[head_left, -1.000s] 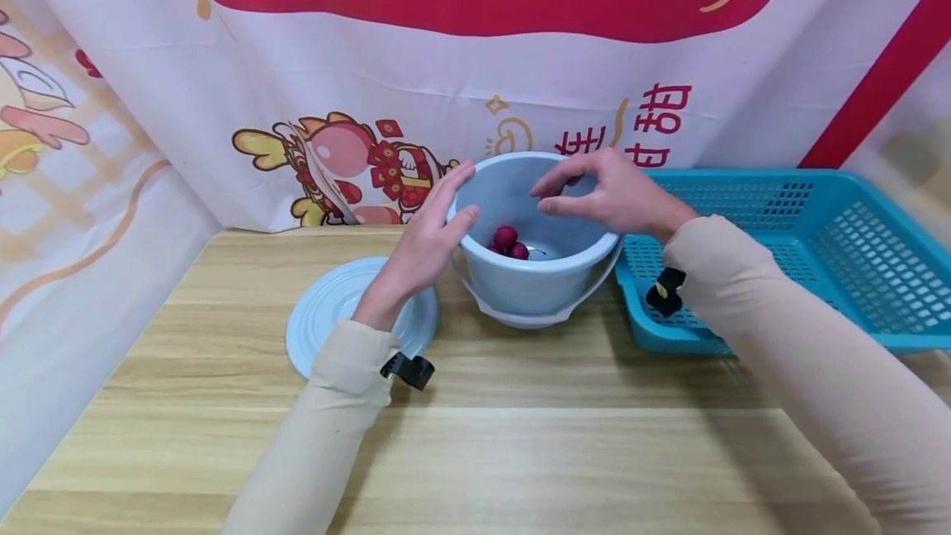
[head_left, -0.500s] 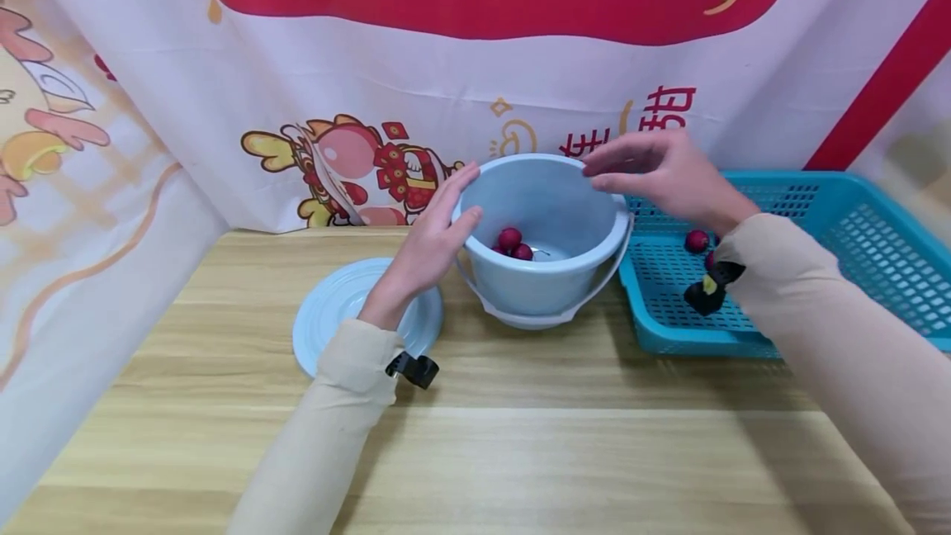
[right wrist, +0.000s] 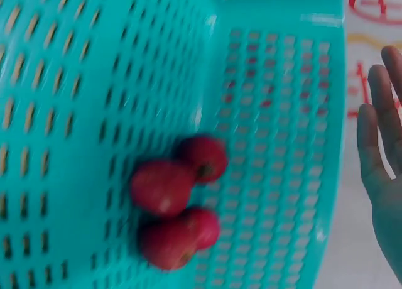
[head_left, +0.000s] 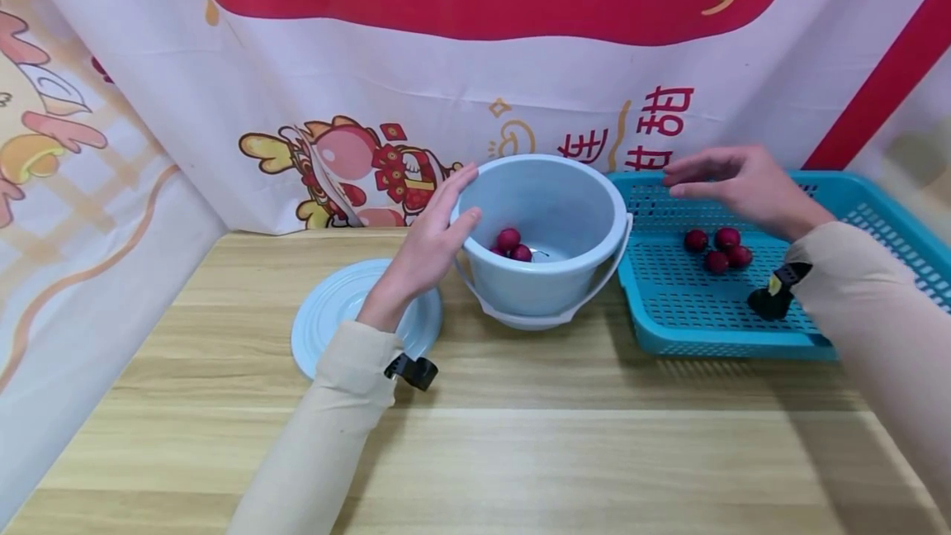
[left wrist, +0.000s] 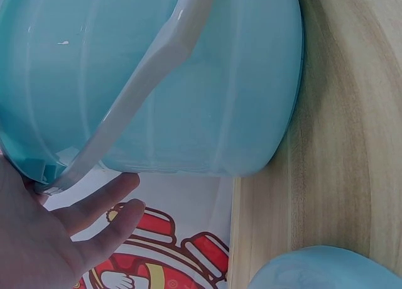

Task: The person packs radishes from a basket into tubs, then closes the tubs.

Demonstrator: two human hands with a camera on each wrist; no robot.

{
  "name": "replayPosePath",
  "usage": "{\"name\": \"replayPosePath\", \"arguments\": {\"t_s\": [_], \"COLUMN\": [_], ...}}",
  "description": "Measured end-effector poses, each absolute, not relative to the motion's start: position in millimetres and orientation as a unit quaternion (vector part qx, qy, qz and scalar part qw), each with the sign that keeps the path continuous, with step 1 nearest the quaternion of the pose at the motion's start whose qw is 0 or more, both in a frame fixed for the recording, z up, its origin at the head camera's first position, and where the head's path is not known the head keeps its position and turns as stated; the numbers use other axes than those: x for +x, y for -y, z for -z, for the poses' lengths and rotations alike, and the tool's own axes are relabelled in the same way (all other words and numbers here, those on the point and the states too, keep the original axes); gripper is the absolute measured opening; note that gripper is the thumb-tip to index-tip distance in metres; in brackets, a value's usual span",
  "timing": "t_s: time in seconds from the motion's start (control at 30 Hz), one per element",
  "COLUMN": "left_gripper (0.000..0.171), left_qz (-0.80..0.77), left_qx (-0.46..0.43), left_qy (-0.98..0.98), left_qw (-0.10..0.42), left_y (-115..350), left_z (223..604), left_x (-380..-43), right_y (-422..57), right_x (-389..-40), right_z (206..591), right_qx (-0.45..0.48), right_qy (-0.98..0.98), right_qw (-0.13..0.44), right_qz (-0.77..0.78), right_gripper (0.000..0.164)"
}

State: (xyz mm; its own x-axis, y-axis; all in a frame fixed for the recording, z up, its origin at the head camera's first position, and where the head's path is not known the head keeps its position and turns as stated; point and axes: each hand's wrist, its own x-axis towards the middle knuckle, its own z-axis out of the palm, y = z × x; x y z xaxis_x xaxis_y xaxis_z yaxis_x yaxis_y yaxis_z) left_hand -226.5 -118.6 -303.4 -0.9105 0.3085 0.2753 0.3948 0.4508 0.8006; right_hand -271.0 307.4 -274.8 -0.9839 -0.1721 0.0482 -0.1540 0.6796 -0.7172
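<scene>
My left hand [head_left: 427, 250] rests at the left rim of a light blue bucket [head_left: 542, 283], thumb and fingers fairly straight. In the left wrist view its fingers [left wrist: 103, 204] extend beside the bucket's wall, near the handle [left wrist: 135, 97]. A few small red radishes [head_left: 508, 238] lie on the bucket's floor. My right hand [head_left: 743, 188] hovers over the back part of a turquoise basket [head_left: 698, 337], fingers extended, holding nothing. Several red radishes [head_left: 716, 261] sit grouped inside the basket, below that hand; the right wrist view shows these radishes [right wrist: 163, 187] close up, slightly blurred.
A light blue round lid [head_left: 327, 316] lies on the wooden table [head_left: 520, 452], left of the bucket and partly under my left forearm. A printed white and red cloth [head_left: 371, 64] hangs right behind the bucket and basket.
My right hand has moved right, from above the bucket to above the basket. Its forearm has uncovered the radishes in the basket. My left hand stays at the bucket's rim.
</scene>
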Motion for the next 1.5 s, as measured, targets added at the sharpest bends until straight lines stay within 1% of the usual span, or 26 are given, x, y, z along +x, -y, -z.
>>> {"name": "replayPosePath", "arguments": {"t_s": [0.2, 0.37, 0.5, 0.67, 0.9, 1.2, 1.5], "left_gripper": [0.063, 0.063, 0.063, 0.063, 0.064, 0.064, 0.063], "left_qz": [0.482, 0.482, 0.483, 0.481, 0.482, 0.478, 0.48], "left_qx": [-0.204, -0.204, -0.205, -0.207, -0.207, -0.208, -0.207], "left_qy": [0.851, 0.851, 0.85, 0.851, 0.85, 0.852, 0.851], "left_qw": [0.042, 0.043, 0.042, 0.044, 0.042, 0.045, 0.045], "left_y": [118.2, 118.4, 118.7, 118.4, 117.7, 117.5, 118.5], "left_z": [303.7, 304.7, 305.3, 304.8, 305.5, 304.1, 304.7], "left_x": [-226.3, -227.1, -227.5, -227.0, -227.0, -226.2, -227.2], "right_y": [-334.5, -345.2, -348.8, -351.8, -352.9, -354.6, -351.8], "right_x": [-276.7, -279.7, -282.2, -283.9, -282.2, -285.0, -287.4], "right_z": [286.3, 295.6, 301.9, 309.2, 313.4, 317.3, 320.4], "right_qx": [-0.048, -0.039, -0.034, -0.025, -0.012, -0.011, -0.027], "right_qy": [-0.927, -0.932, -0.934, -0.939, -0.942, -0.946, -0.952], "right_qw": [0.055, 0.084, 0.1, 0.106, 0.127, 0.141, 0.16], "right_qz": [0.367, 0.349, 0.341, 0.327, 0.31, 0.29, 0.261], "right_gripper": [0.068, 0.074, 0.071, 0.064, 0.064, 0.064, 0.055]}}
